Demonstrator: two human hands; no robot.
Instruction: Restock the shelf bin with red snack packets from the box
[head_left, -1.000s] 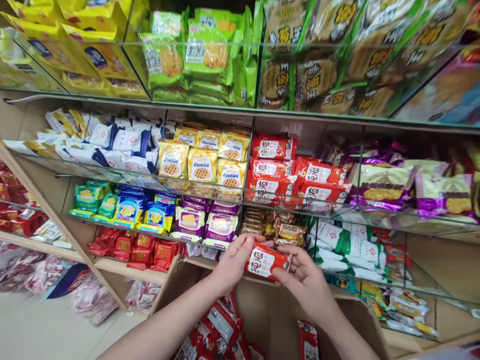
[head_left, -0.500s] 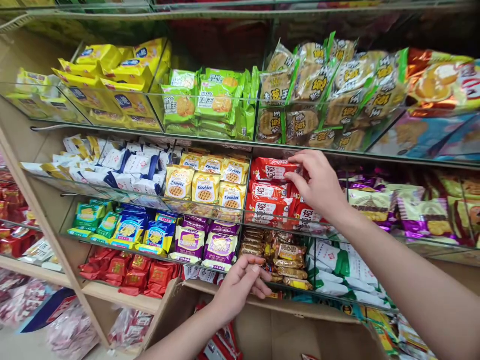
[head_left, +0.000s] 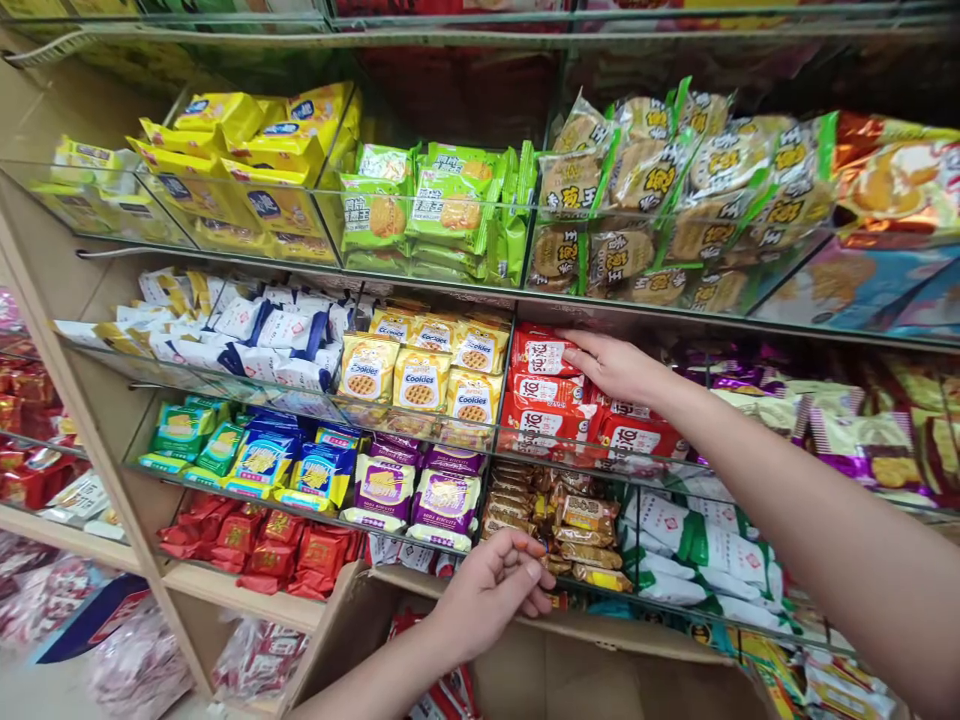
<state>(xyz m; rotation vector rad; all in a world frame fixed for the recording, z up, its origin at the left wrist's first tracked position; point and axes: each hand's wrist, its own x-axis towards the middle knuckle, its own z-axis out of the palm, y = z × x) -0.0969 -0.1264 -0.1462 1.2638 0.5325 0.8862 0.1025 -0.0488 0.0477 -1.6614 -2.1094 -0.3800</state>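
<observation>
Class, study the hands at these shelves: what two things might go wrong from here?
The right hand rests against the stacked red packets; pushing too hard might topple the stack.

The left hand hangs in front of the brown packets, by the cardboard box; a careless swing might knock some in.

Over the right hand (head_left: pixel 616 368), the upper shelf (head_left: pixel 675 314) limits height; below it stands a glass lip (head_left: pixel 581 456), leftward a divider (head_left: pixel 511 365). Between both hands, open air. Below the left hand (head_left: pixel 491 592), the box (head_left: pixel 600 628) has bare room rightward.
</observation>
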